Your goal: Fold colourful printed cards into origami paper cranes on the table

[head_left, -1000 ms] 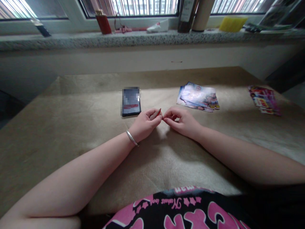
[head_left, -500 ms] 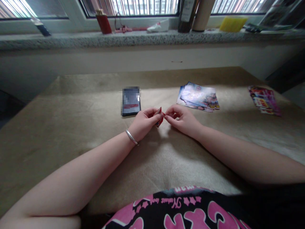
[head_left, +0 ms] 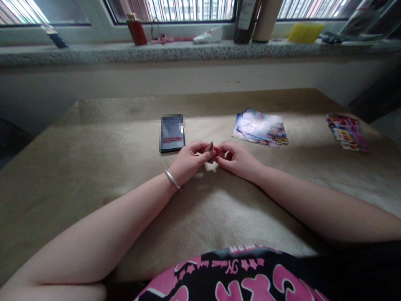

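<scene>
A small red folded piece of paper [head_left: 210,147], with a pale patch on it, is pinched between the thumb and fingers of my left hand [head_left: 193,158]. Its lower part is mostly covered by the fingers. My right hand [head_left: 237,156] meets it from the other side, thumb and index finger closed at the paper's right edge. The fingertips of both hands nearly touch, low over the table. Just beyond my left hand lies a phone-like dark slab [head_left: 172,136] with a blurred screen. A silver bangle [head_left: 173,180] circles my left wrist.
Behind my right hand is a fanned pile of pale printed sheets [head_left: 261,125]. Another pile of red and pink printed sheets [head_left: 347,133] lies at the right of the tan table [head_left: 94,138]. Bottles, a yellow sponge-like block [head_left: 306,33] and small items line the granite sill [head_left: 175,52].
My right hand has shifted slightly left and down, closer to my left hand. Less of the red paper's lower part shows now. The sheets and the dark slab have stayed put.
</scene>
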A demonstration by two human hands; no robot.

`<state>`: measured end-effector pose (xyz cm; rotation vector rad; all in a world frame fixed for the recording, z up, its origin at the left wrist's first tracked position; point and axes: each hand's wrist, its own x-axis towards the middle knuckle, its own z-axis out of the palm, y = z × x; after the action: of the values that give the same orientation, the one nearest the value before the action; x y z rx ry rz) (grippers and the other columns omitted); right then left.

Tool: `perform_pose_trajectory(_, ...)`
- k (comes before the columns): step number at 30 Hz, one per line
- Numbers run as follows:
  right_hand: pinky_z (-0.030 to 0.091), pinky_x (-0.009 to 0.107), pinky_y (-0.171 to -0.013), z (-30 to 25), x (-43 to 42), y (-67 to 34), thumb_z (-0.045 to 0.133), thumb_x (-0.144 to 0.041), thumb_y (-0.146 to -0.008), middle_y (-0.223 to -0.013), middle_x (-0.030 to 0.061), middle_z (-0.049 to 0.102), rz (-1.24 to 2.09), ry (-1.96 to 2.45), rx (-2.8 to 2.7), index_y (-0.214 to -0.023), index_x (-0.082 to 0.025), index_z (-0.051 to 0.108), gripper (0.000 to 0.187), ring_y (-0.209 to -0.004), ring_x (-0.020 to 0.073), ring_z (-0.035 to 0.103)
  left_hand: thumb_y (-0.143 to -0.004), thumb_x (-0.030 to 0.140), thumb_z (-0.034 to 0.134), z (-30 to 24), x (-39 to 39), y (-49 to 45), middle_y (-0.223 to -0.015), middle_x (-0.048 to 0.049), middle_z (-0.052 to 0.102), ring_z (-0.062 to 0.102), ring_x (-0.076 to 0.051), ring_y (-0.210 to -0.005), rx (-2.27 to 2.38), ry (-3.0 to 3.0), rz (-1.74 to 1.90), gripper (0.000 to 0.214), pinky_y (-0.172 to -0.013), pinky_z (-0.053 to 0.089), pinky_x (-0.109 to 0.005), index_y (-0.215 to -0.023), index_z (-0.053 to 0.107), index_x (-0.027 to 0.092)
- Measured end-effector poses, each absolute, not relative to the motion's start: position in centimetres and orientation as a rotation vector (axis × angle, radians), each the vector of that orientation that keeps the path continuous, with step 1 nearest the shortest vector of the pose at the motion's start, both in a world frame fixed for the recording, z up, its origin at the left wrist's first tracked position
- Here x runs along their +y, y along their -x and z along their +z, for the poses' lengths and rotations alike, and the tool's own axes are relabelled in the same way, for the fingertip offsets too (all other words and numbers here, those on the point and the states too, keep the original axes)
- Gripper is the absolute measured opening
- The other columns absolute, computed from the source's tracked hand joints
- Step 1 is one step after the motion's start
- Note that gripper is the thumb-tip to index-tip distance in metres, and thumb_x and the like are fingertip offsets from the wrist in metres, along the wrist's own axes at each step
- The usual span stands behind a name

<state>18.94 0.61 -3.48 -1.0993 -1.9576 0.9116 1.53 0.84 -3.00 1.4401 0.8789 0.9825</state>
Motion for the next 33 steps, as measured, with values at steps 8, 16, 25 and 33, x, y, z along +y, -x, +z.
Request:
perform_pose_trajectory(8, 0.031, 0.022, -0.048, -3.30, 0.92, -19.42, 0.056, -0.029, -0.074, -0.061, -0.0036, 0.049, 0.905, 1.161, -1.882, -0.068, -0.018, 0.052, 0.013, -0.050, 0.0072, 0.039, -0.073, 0.037, 0.069, -3.06, 1.12, -1.16, -0.092, -0.0070, 0.068, 0.063, -0.014, -0.080, 0.942, -1.582, 0.933, 0.035, -0.069, 0.048, -0.023, -0.096, 0.064, 0.011)
perform_pose_trajectory(16, 0.033, 0.024, -0.051, -2.97, 0.81, -19.18, 0.051, -0.032, -0.077, -0.064, -0.0017, 0.049, 0.933, 1.089, -1.928, -0.067, -0.019, 0.047, 0.017, -0.055, 0.0097, 0.042, -0.069, 0.038, 0.071, -2.96, 1.28, -0.85, -0.077, -0.0023, 0.067, 0.058, -0.010, -0.064, 0.962, -1.512, 0.917, 0.030, -0.060, 0.046, -0.022, -0.083, 0.065, 0.012)
perform_pose_trajectory(25, 0.033, 0.024, -0.052, -2.66, 0.56, -19.27, 0.051, -0.028, -0.074, -0.063, -0.0022, 0.047, 0.936, 1.086, -1.968, -0.070, -0.019, 0.047, 0.011, -0.055, 0.0100, 0.041, -0.075, 0.035, 0.066, -2.84, 1.00, -0.85, -0.077, -0.0028, 0.066, 0.060, -0.011, -0.069, 0.960, -1.696, 0.943, 0.024, -0.064, 0.047, -0.022, -0.082, 0.064, 0.012)
perform_pose_trajectory(33, 0.030, 0.023, -0.048, -2.50, 0.48, -19.20, 0.054, -0.029, -0.073, -0.061, -0.0035, 0.047, 0.908, 1.131, -1.925, -0.067, -0.019, 0.047, 0.013, -0.050, 0.0080, 0.038, -0.080, 0.035, 0.062, -3.02, 0.76, -0.68, -0.088, -0.0058, 0.068, 0.064, -0.013, -0.075, 0.942, -1.761, 0.927, 0.027, -0.066, 0.052, -0.023, -0.094, 0.063, 0.013)
